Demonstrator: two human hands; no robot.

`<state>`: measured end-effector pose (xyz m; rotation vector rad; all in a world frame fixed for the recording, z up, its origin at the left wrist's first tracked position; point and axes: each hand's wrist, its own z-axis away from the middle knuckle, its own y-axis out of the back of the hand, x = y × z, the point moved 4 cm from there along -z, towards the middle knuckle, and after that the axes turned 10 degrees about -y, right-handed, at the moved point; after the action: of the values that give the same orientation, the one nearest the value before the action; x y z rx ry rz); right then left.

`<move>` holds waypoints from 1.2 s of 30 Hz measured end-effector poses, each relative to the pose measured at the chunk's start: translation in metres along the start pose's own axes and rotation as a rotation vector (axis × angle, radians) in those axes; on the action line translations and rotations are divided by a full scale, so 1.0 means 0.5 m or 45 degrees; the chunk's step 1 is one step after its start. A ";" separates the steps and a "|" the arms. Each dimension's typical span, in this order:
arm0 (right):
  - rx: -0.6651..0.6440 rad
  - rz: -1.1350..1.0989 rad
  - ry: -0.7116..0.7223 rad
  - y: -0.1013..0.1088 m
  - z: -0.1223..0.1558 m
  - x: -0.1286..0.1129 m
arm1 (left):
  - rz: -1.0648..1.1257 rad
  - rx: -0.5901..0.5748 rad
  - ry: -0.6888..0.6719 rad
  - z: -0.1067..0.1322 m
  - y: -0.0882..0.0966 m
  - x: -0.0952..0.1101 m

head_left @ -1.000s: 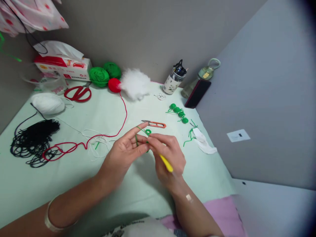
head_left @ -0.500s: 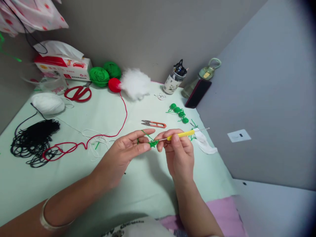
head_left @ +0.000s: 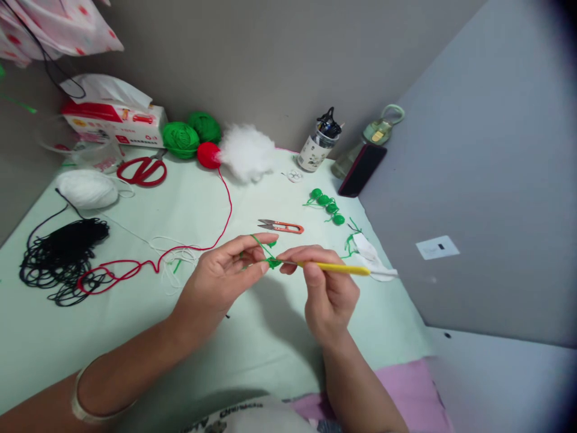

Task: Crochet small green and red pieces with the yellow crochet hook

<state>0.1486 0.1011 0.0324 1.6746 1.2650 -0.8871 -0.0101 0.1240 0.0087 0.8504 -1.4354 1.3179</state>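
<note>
Between thumb and fingers, my left hand (head_left: 228, 270) pinches a small piece of green crochet work (head_left: 273, 263). Green yarn (head_left: 256, 240) runs up over its raised index finger. My right hand (head_left: 331, 288) is closed around the yellow handle of a crochet hook (head_left: 345, 268), whose metal tip meets the green piece. My fingers hide part of that piece. Just beyond the hands lie orange thread snips (head_left: 288, 227). A row of small green balls (head_left: 331, 208) rests farther right.
At left are a tangle of black cord (head_left: 67, 252), white yarn (head_left: 88, 189) and red scissors (head_left: 143, 171). Along the back stand a tissue box (head_left: 144, 123), green yarn balls (head_left: 180, 139), white stuffing (head_left: 247, 153), a pen jar (head_left: 313, 153) and a phone (head_left: 363, 170) against a bottle (head_left: 378, 132).
The hook's handle has swung from slanting upward to slanting slightly downward at its right end. Both hands have shifted slightly left with the green piece.
</note>
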 end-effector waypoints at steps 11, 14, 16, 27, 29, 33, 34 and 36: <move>-0.025 0.526 0.356 -0.008 0.015 -0.021 | 0.546 -0.067 0.357 -0.006 -0.018 -0.020; 0.104 -0.030 0.058 0.009 -0.001 -0.001 | 0.543 -0.066 0.294 -0.011 -0.012 -0.012; 0.085 -0.258 -0.058 0.006 -0.009 0.009 | 0.486 -0.073 0.228 -0.009 -0.013 -0.007; -0.028 0.342 0.213 -0.018 0.015 -0.009 | 0.414 -0.038 0.190 -0.001 -0.020 -0.017; -0.015 0.420 0.299 -0.018 0.018 -0.012 | 0.500 -0.068 0.268 -0.002 -0.022 -0.022; 0.088 -0.027 0.041 0.007 -0.005 0.003 | 0.584 -0.087 0.321 -0.008 -0.018 -0.022; 0.102 -0.161 -0.051 0.011 -0.011 0.009 | 0.571 -0.078 0.309 -0.008 -0.016 -0.020; 0.067 -0.345 -0.186 0.010 -0.018 0.019 | 0.504 -0.059 0.267 -0.006 -0.014 -0.015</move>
<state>0.1560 0.1120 0.0286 1.4690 1.3975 -1.1913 -0.0009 0.1250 0.0033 0.3916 -1.5059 1.6067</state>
